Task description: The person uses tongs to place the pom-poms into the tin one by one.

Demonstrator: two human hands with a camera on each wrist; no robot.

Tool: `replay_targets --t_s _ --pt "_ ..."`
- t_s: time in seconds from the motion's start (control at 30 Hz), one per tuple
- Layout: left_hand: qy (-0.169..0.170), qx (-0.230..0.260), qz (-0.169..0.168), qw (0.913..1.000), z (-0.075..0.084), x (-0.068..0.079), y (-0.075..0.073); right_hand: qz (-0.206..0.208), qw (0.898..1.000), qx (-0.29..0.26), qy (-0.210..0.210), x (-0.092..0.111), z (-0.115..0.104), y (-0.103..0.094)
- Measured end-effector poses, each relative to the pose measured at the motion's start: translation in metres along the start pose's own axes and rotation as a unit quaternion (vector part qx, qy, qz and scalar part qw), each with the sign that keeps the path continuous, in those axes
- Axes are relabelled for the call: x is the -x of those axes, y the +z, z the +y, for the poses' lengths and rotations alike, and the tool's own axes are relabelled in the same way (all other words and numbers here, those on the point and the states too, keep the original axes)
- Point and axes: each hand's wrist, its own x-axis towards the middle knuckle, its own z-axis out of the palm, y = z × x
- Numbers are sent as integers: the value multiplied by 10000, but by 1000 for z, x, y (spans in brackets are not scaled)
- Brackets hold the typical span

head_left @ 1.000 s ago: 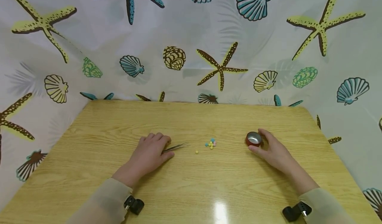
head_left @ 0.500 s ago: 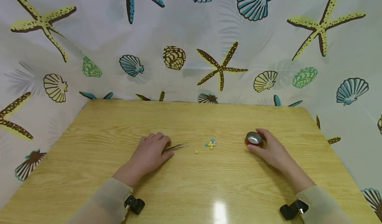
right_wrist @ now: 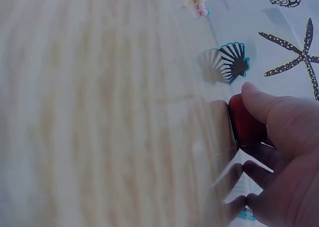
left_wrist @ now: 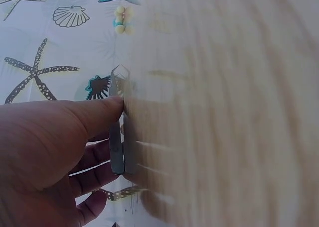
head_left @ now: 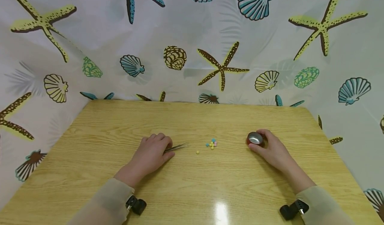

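Note:
My left hand rests on the table at left, thumb and fingers around a pair of metal tweezers. The tips point right, toward the small balls; in the left wrist view the tweezers lie along the tabletop under the thumb. At right, my right hand holds a small round red cup with a silvery inside, thumb in front and fingers behind. Its red side shows in the right wrist view, standing on the table. Between the hands lies a cluster of small yellow, blue and pink balls.
One yellow ball lies apart, between the cluster and the tweezers. The wooden table is glossy and reflects light near the front. A cloth printed with shells and starfish hangs behind and at the sides.
The right forearm has shifted slightly inward, to the left. Both hands otherwise stay in place, with the tweezers, cup and balls where they were.

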Motion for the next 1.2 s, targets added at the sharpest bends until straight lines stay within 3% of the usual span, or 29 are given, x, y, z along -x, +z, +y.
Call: replay_targets --t_s 0.47,0.73,1.0,1.2 --pt "13 -251 -15 9997 3 -3 1 152 9997 -185 49 2 -4 4" --pt "-79 70 25 9999 2 -4 -1 27 9991 -412 -30 5 -12 10" --pt "77 771 -55 9970 3 -6 1 -83 9988 -484 -80 6 -23 20" --pt "84 779 -75 9969 8 -7 3 -164 9978 -633 -146 8 -29 27"
